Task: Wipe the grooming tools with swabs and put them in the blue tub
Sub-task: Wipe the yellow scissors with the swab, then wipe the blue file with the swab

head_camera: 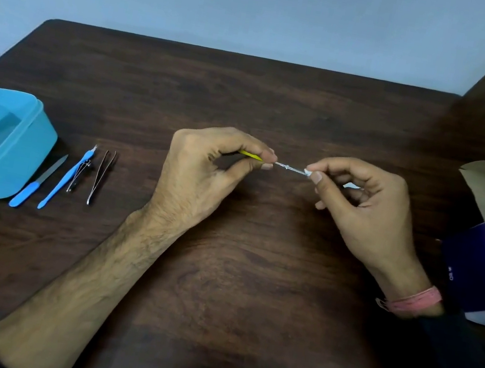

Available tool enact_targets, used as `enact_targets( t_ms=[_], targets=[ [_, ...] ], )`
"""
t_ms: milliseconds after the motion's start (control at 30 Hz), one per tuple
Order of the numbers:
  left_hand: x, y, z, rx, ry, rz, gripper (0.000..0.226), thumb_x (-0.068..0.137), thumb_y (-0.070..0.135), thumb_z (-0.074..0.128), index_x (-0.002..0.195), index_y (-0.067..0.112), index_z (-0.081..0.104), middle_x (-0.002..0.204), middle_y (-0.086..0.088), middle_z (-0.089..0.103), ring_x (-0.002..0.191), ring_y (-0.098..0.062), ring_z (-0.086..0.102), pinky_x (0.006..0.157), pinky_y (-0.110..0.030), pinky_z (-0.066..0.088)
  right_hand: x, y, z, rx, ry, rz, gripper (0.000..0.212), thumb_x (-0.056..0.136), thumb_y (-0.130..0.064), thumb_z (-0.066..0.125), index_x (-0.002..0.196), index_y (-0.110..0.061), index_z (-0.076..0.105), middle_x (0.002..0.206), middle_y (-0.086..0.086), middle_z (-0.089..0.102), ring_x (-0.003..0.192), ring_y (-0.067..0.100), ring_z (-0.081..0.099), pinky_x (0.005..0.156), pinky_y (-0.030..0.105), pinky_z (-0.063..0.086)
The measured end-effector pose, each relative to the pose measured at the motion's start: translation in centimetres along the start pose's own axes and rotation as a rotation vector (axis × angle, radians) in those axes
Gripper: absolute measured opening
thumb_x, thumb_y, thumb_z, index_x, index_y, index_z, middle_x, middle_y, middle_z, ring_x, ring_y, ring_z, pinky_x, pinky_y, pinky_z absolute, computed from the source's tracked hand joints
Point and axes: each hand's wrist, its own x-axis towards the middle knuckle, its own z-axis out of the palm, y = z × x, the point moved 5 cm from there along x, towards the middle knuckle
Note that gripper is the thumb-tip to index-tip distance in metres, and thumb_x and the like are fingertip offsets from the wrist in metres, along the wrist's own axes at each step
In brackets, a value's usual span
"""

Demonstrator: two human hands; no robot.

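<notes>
We wipe a yellow-handled tool (282,166)
Our left hand (203,177) pinches its handle; our right hand (363,204) pinches a swab (308,173) on its tip

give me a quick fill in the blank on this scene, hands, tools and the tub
1. The left hand grips a thin tool by its ____ handle.
2. The right hand pinches a white swab against the tool's ____ tip.
3. The blue tub sits at the table's ____ edge.
4. Beside the tub lie a nail file, a blue-handled tool and metal ____.

Missing words: yellow; metal; left; tweezers
</notes>
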Motion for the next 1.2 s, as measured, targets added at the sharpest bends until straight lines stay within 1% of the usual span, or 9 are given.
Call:
enact_targets(
  t_ms=[167,367,500,667,767,900,1000,1100,1200],
  targets=[
    [0.2,-0.8,0.0,-0.052,0.057,-0.114,0.018,0.091,0.014,0.093,0.107,0.017,0.086,0.106,0.009,0.084,0.099,-0.012,0.082,0.091,-0.031,0.064,0.7,1.0,-0.6,0.015,0.078,0.053,0.011,0.103,-0.012,0.079,0.101,-0.023,0.082,0.095,-0.001,0.079,0.079,0.021,0.075,0.064,0.038,0.065],
    [0.3,-2.9,-0.2,-0.286,0.126,-0.391,0.023,0.086,0.010,0.095,0.104,0.019,0.086,0.092,-0.001,0.082,0.084,-0.017,0.080,0.082,-0.037,0.069,0.3,0.6,0.5,0.040,0.100,0.056,0.012,0.102,-0.013,0.080,0.100,-0.024,0.082,0.089,0.001,0.079,0.072,0.019,0.074,0.061,0.049,0.066],
    [-0.8,-3.1,0.7,-0.381,0.065,-0.521,0.026,0.095,-0.002,0.083,0.114,0.016,0.083,0.104,-0.004,0.084,0.098,-0.014,0.081,0.089,-0.043,0.070,-1.1,-0.5,2.6,0.018,0.058,0.002,0.012,0.101,-0.015,0.080,0.103,-0.027,0.083,0.083,-0.012,0.077,0.073,0.023,0.074,0.062,0.060,0.061],
    [-3.8,-1.4,0.1,-0.439,0.112,-0.601,0.040,0.098,-0.005,0.079,0.130,0.017,0.071,0.113,-0.006,0.085,0.107,-0.020,0.083,0.086,-0.042,0.070,-2.3,-1.8,4.2,0.057,0.062,0.000,0.014,0.102,-0.014,0.079,0.104,-0.027,0.083,0.086,-0.011,0.077,0.076,0.022,0.074,0.062,0.057,0.062],
    [-6.1,-0.1,0.1,-0.471,0.208,-0.656,0.032,0.100,0.000,0.079,0.126,0.018,0.074,0.112,-0.004,0.085,0.103,-0.020,0.083,0.078,-0.037,0.070,-3.3,-2.7,5.1,0.179,0.077,0.059,0.016,0.103,-0.008,0.077,0.104,-0.022,0.083,0.093,0.000,0.081,0.081,0.026,0.079,0.061,0.048,0.066],
    [-8.3,2.0,0.1,-0.525,0.304,-0.670,0.029,0.102,0.004,0.078,0.128,0.015,0.076,0.112,-0.004,0.086,0.100,-0.021,0.084,0.076,-0.033,0.069,-5.1,-4.1,7.0,0.346,0.047,0.114,0.014,0.104,-0.002,0.074,0.104,-0.015,0.080,0.099,0.009,0.083,0.091,0.026,0.082,0.070,0.035,0.068],
    [-9.7,3.2,-1.0,-0.547,0.414,-0.662,0.030,0.099,0.003,0.081,0.128,0.014,0.078,0.116,-0.007,0.084,0.102,-0.020,0.083,0.077,-0.032,0.069,-6.4,-4.9,7.5,0.427,0.062,0.149,0.010,0.104,-0.003,0.074,0.105,-0.011,0.080,0.105,0.009,0.084,0.098,0.029,0.082,0.076,0.035,0.068],
    [-10.4,3.9,-4.2,-0.544,0.548,-0.642,0.030,0.098,0.002,0.082,0.125,0.014,0.080,0.118,-0.013,0.081,0.100,-0.018,0.083,0.081,-0.036,0.070,-7.6,-5.6,7.8,0.453,0.064,0.173,0.005,0.104,-0.006,0.075,0.107,-0.007,0.079,0.106,0.011,0.083,0.096,0.029,0.082,0.074,0.034,0.068],
    [-10.6,4.6,-9.1,-0.457,0.653,-0.558,0.026,0.097,0.005,0.084,0.121,0.016,0.081,0.110,-0.007,0.082,0.100,-0.017,0.082,0.085,-0.040,0.070,-8.3,-6.7,9.3,0.478,0.038,0.183,0.005,0.104,-0.005,0.075,0.105,-0.007,0.079,0.103,0.013,0.083,0.089,0.027,0.082,0.071,0.032,0.068]
  ],
)
